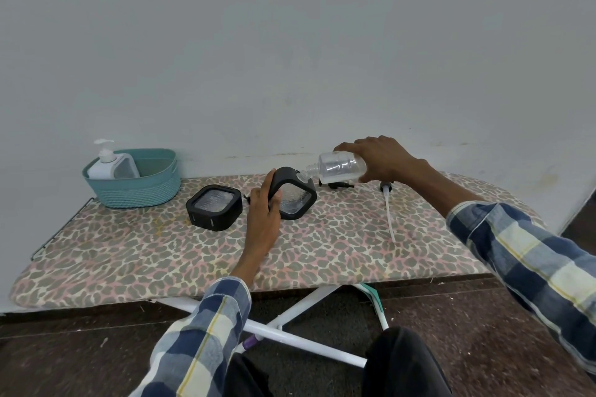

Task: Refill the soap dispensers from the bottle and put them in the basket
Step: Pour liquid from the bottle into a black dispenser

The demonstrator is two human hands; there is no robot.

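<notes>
Leopard-print ironing board point(161, 255) carries teal basket point(135, 190); black dispenser point(213, 207); loose pump point(388, 203), seemingly.

Blue, white and yellow plaid sleeves point(206, 335); cuffs buttoned; black trousers point(406, 364)

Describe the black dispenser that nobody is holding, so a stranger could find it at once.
Start at the teal basket on the far left of the leopard-print ironing board. Just to its right, a black square dispenser with a clear window lies flat on the cover. Unlike its twin, which the left hand holds tilted under the clear bottle, this one lies untouched.
</notes>
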